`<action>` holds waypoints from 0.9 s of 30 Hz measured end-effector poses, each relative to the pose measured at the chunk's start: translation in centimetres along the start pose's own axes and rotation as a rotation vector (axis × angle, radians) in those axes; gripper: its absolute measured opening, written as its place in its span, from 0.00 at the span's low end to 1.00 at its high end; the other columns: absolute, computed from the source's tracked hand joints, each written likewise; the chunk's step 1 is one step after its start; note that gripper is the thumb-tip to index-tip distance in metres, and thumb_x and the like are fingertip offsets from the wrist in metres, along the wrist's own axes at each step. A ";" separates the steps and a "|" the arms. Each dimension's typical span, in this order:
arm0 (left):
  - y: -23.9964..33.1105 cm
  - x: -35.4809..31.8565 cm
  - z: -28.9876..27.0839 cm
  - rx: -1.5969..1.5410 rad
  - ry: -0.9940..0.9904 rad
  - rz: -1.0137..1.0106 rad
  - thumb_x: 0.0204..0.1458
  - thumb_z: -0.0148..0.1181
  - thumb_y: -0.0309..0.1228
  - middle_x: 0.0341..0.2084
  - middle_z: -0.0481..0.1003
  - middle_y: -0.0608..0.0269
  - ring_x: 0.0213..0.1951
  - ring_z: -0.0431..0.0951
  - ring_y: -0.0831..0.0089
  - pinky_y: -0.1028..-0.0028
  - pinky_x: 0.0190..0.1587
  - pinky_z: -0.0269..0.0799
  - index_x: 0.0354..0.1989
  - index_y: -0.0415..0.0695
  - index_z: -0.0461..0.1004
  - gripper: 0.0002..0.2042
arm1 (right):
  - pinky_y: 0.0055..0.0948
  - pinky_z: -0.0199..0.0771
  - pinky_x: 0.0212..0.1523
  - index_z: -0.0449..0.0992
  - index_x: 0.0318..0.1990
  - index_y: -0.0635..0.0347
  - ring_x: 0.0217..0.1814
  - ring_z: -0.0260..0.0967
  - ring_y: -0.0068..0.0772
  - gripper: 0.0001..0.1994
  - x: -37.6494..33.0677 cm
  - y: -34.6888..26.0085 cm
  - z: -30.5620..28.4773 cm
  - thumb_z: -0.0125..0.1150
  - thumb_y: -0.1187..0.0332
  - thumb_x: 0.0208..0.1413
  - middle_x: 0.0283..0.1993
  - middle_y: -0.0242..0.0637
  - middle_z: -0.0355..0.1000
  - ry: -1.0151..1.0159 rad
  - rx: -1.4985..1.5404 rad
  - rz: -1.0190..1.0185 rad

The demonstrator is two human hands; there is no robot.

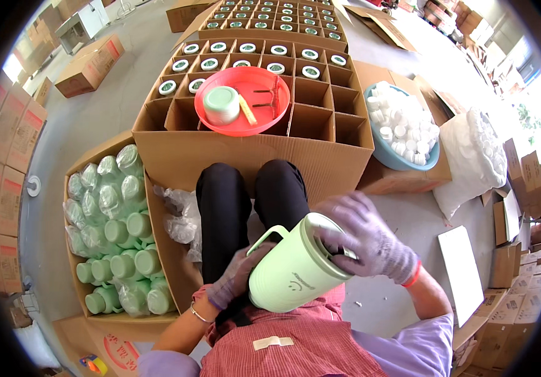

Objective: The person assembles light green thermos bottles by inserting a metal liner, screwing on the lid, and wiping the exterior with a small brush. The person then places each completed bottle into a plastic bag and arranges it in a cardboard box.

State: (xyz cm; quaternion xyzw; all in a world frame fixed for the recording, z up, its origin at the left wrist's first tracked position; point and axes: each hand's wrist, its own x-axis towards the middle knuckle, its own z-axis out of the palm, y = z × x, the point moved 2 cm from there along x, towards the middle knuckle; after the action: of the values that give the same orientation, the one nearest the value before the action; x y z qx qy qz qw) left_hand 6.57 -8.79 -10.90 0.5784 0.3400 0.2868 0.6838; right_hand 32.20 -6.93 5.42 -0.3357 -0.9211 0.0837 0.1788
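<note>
A light green handled mug (295, 276) with a small smile print lies tilted over my lap, its mouth toward the upper right. My left hand (239, 276), in a grey-purple glove, grips it beside the handle, near the base. My right hand (371, 242), gloved alike with a red band at the wrist, is at the mug's mouth. Its fingers reach over the rim and partly inside, smeared by motion. Something dark shows inside the mouth, but I cannot make it out.
Ahead, a divided carton (251, 154) holds several white-rimmed mugs and bears a red basin (242, 130) with a green lid (221, 103) and tools. On the left, a carton (169, 264) holds green mugs, some bagged. A blue basin (391, 156) of white caps and a white sack (465, 147) stand right.
</note>
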 end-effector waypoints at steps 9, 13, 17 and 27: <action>3.7 -1.8 1.0 -0.323 0.155 -0.162 0.65 0.54 0.37 0.49 0.78 0.63 0.48 0.77 0.79 0.77 0.50 0.73 0.59 0.37 0.72 0.20 | 0.49 0.76 0.46 0.70 0.55 0.64 0.39 0.76 0.61 0.20 -3.2 1.8 3.0 0.50 0.58 0.63 0.45 0.52 0.76 -0.277 0.191 0.577; 6.9 0.7 0.3 -0.384 0.184 -0.311 0.65 0.54 0.38 0.44 0.80 0.63 0.44 0.78 0.81 0.80 0.47 0.74 0.54 0.39 0.77 0.17 | 0.52 0.56 0.66 0.67 0.61 0.66 0.66 0.59 0.61 0.28 -1.1 0.7 2.2 0.43 0.50 0.65 0.62 0.57 0.63 0.219 0.362 0.230; 8.8 1.7 -0.9 -0.169 0.167 -0.140 0.63 0.57 0.37 0.43 0.80 0.63 0.44 0.79 0.78 0.78 0.47 0.74 0.50 0.39 0.79 0.15 | 0.54 0.48 0.70 0.69 0.60 0.69 0.68 0.56 0.60 0.31 0.9 0.8 2.3 0.43 0.48 0.61 0.63 0.57 0.63 0.249 0.588 -0.029; 13.6 3.2 -5.1 0.143 0.388 0.102 0.62 0.54 0.33 0.40 0.82 0.53 0.46 0.81 0.64 0.66 0.52 0.75 0.44 0.37 0.80 0.13 | 0.42 0.53 0.71 0.61 0.66 0.64 0.71 0.54 0.52 0.23 3.3 3.1 4.1 0.40 0.60 0.69 0.69 0.53 0.55 0.540 0.471 0.017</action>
State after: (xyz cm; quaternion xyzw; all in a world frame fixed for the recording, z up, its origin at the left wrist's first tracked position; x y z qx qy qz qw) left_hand 4.45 -1.02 1.62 0.5759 0.4548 0.4023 0.5475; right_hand 30.08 -2.64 1.66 -0.3030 -0.7933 0.2034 0.4874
